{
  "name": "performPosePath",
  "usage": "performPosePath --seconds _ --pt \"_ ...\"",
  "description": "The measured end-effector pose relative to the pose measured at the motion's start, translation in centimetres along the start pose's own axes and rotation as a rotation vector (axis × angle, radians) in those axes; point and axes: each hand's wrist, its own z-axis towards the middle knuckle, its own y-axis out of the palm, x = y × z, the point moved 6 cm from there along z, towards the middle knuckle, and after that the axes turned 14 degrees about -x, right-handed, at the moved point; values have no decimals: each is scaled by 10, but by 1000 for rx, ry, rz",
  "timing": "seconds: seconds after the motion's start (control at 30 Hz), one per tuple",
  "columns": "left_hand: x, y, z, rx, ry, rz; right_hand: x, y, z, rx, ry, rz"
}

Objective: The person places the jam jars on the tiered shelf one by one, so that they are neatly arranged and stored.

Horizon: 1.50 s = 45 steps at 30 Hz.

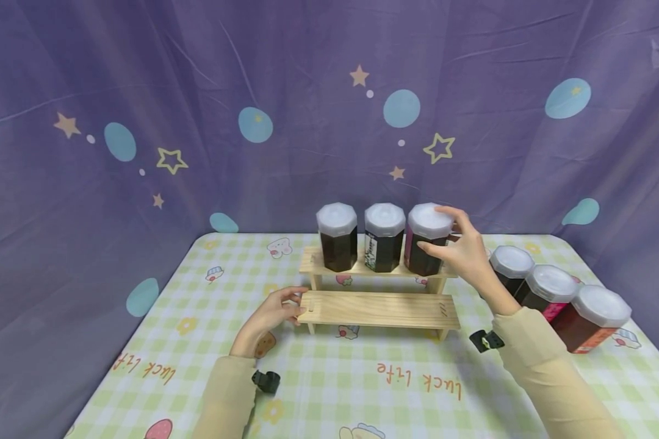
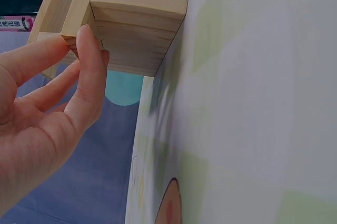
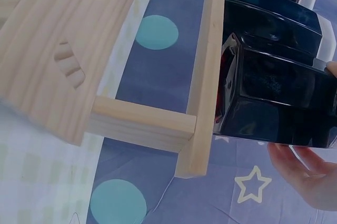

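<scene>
A two-tier wooden rack (image 1: 379, 308) stands on the table. My left hand (image 1: 271, 312) pinches the left end of its lower board; in the left wrist view, the thumb and fingers meet at the board's corner (image 2: 79, 16). On the upper tier's right end, my right hand (image 1: 467, 253) grips a dark octagonal jar (image 1: 424, 259) with a frosted white lid, thumb in front and fingers behind. In the right wrist view, that jar's base (image 3: 227, 84) is right at the upper board. Two similar jars, one left (image 1: 338, 251) and one middle (image 1: 384, 253), stand upright beside it.
Right of the rack, three more lidded jars stand in a slanting row: a far one (image 1: 512, 262), a middle one (image 1: 549, 286) and a near reddish one (image 1: 593, 317). A checked cloth (image 1: 318, 390) covers the table. Behind hangs a purple curtain (image 1: 318, 164).
</scene>
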Motion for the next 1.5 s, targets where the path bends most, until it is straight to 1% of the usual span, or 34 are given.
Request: performPosePath --seconds 0.47,0.8,1.03,1.3,1.5 --pt "-1 0 1 1 -5 -2 6 4 3 -4 13 -5" --pt "0 1 1 -7 -4 -7 10 6 3 -1 42 2" --pt "1 -1 0 9 -7 2 10 10 2 -17 30 69" --pt "2 -1 -2 4 -6 -4 11 12 -1 -24 26 98" --pt "3 1 -2 -17 15 -7 10 10 -4 -23 28 134"
